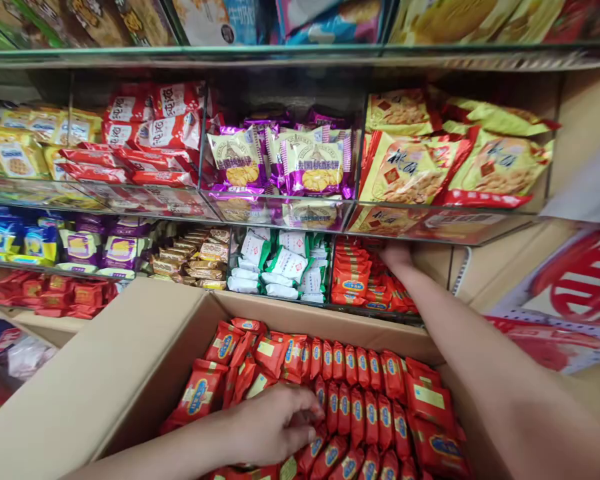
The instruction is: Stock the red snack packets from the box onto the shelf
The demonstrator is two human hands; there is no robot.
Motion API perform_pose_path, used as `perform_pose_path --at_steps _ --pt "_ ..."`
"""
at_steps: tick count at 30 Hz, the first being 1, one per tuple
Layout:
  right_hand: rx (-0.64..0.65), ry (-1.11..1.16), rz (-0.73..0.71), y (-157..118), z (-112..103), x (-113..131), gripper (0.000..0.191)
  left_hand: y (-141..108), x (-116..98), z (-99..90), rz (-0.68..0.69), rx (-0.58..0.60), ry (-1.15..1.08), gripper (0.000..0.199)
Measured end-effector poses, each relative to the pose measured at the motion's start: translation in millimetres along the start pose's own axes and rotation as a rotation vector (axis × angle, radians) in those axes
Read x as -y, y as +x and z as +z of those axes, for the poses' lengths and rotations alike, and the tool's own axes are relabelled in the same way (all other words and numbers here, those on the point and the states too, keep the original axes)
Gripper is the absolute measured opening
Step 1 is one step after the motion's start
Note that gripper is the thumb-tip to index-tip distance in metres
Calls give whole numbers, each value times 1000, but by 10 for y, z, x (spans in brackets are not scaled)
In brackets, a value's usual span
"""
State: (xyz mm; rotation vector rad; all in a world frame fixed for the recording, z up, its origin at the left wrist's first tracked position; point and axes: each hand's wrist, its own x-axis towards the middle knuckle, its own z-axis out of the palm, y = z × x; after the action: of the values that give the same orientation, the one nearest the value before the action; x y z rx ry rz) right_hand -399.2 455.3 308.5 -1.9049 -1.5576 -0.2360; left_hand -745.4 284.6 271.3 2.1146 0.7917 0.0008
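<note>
My left hand [280, 423] rests over red snack packets [357, 413] standing in rows in an open cardboard box [300, 319]. Its fingers are curved, the thumb is apart from them, and no packet shows between them. Above the box's far side, my right hand [396, 255] reaches into a shelf compartment at the right end of the lower shelf. Similar red packets [351, 270] lie there, close to that hand. The shelf above hides its fingers, so I cannot see whether they grip anything.
White and green packets [287, 263] fill the neighbouring compartment, with brown-wrapped bars [193, 257] farther left. Yellow and red bags [405, 167] lie on the shelf above, behind a clear front lip [430, 223]. A box flap [90, 373] sticks out at the left.
</note>
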Motion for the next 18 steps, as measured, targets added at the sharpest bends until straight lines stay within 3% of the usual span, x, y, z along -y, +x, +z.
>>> perform_pose_path --at_steps 5,10,13,18 --pt "-35 79 87 -8 125 -116 54 22 -64 3 17 75 90 26" --pt "22 46 199 8 201 -106 33 35 -83 19 30 98 115 25" --pt "-8 20 250 5 213 -117 31 25 -63 29 15 93 95 24" --pt "6 9 224 10 208 -182 30 22 -29 40 3 104 92 26"
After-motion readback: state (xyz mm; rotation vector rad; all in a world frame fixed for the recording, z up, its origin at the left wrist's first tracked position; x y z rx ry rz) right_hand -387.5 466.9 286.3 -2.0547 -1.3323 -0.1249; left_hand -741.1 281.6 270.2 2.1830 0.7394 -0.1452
